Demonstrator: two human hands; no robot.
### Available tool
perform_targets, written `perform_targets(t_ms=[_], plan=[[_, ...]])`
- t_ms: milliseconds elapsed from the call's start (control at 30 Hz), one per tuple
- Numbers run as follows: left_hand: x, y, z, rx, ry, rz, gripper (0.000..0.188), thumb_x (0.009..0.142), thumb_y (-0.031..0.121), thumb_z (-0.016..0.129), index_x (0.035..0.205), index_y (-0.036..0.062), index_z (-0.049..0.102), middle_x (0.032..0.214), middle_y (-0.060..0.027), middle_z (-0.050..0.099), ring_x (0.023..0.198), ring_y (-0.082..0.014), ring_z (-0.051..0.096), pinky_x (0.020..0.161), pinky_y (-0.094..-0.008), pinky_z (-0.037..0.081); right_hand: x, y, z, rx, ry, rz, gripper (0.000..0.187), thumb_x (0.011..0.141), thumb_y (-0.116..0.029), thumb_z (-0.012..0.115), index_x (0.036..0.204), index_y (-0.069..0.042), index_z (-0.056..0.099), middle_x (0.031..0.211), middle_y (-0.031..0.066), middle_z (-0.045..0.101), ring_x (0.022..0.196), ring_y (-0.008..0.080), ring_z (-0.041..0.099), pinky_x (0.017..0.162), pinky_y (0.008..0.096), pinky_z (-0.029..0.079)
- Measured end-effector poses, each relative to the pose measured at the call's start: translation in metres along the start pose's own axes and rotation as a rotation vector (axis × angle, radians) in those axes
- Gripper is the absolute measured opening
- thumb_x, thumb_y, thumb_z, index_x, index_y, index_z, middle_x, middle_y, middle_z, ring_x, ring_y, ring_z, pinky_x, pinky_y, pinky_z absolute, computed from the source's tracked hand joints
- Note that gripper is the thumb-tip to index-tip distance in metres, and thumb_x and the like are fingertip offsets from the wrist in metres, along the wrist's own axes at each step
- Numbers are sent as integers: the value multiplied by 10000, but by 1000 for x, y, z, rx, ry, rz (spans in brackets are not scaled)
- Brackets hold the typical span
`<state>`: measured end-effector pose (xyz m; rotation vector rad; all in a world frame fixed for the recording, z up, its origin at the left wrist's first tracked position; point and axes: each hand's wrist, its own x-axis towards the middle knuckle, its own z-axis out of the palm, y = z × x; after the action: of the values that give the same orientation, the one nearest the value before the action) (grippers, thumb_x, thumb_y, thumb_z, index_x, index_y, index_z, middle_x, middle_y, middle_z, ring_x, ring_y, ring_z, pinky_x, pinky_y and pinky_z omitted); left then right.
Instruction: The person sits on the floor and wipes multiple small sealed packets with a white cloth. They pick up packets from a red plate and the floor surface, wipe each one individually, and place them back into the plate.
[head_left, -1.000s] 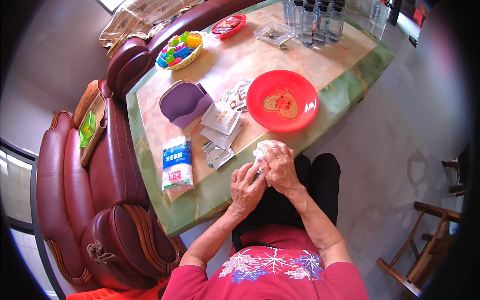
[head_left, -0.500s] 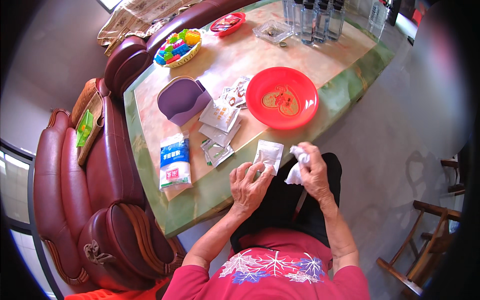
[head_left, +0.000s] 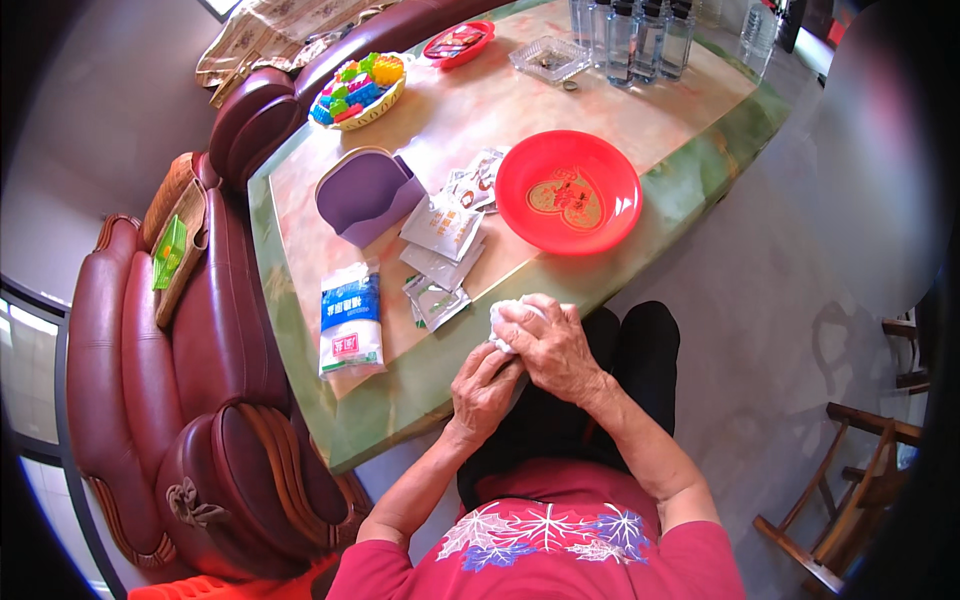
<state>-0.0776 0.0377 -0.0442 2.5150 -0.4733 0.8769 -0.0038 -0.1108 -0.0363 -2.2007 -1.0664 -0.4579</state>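
Note:
At the near edge of the table, my right hand (head_left: 562, 350) is closed round a crumpled white tissue (head_left: 505, 322) and presses it down. My left hand (head_left: 484, 393) lies just beside it, fingers bent and almost touching the right fingers. The small white sachet that my left hand holds is covered by the tissue and the right hand. Beyond my hands lie several flat sachets (head_left: 440, 228) in a loose pile, and a round red plate (head_left: 515, 195) with a gold heart-shaped print.
Left of the sachets are a purple open container (head_left: 365, 195) and a blue-and-white plastic bag (head_left: 351, 320). Farther back stand a basket of toy blocks (head_left: 360, 92), a small red dish (head_left: 460, 45), a clear tray (head_left: 550, 60) and several clear bottles (head_left: 645, 45). A maroon sofa (head_left: 225, 310) borders the left.
My right hand has moved left and forward with the tissue, onto the sachet at the table edge. The sachet, visible before, is now covered. My left hand has shifted slightly left.

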Motion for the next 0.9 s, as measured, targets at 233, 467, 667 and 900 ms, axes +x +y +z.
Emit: perform_targets(t_ms=[233, 467, 667, 900], plan=[[4, 7, 1, -78, 25, -103, 271, 688, -27, 744, 940, 71, 727, 906, -69, 602, 902, -277, 616, 765, -373, 527, 12, 21, 13, -102, 50, 65, 324, 805, -177, 636, 1122, -115, 673, 1269, 36, 581, 1200, 274, 488, 946, 406, 397], [3, 7, 2, -96, 28, -151, 220, 698, -23, 746, 895, 74, 723, 952, -82, 596, 917, -284, 605, 756, -374, 520, -16, 12, -12, 61, -35, -72, 347, 802, -132, 657, 1149, -117, 671, 1287, 40, 603, 1282, 244, 496, 1014, 400, 382], [0, 5, 2, -114, -6, -149, 232, 677, 2, 737, 888, 95, 708, 1069, -98, 549, 1008, -282, 596, 795, -361, 544, -12, 6, -18, 111, -74, -47, 312, 817, -110, 631, 1124, -117, 690, 1218, 6, 632, 1225, 229, 524, 986, 396, 386], [-2, -1, 7, -223, 13, -204, 219, 674, -51, 751, 856, 65, 716, 1191, -135, 491, 1079, -320, 576, 916, -391, 520, 21, 13, 7, 140, -120, -24, 189, 830, -186, 621, 992, -134, 701, 1194, 8, 636, 1164, 217, 534, 957, 387, 380]])
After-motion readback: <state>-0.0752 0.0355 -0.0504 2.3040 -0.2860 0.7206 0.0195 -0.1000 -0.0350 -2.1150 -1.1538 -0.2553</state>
